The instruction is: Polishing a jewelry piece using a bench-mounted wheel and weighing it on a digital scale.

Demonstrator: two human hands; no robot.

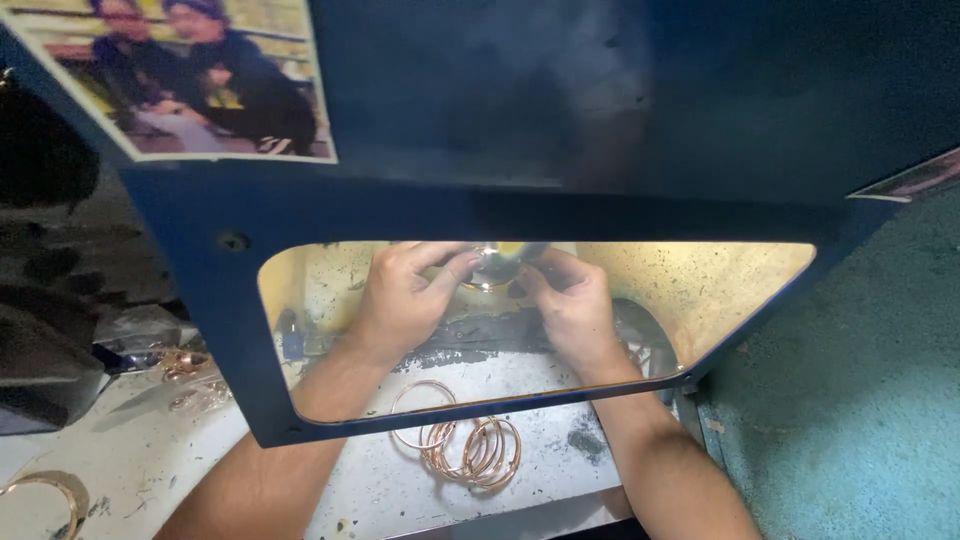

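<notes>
Both hands (490, 295) pinching a bangle (490, 275) inside blue cabinet (230, 330) (lit); loose bangles (465, 445) below

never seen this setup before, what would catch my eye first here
First the lit yellowish window cut into the dark blue panel, glowing at mid-frame. Through it, the left hand and right hand meet on a small shiny ring-like piece at the window's top edge. Below them, a loose cluster of gold-coloured bangles lies on the white work surface, and a photo print is stuck on the panel's upper left.
</notes>
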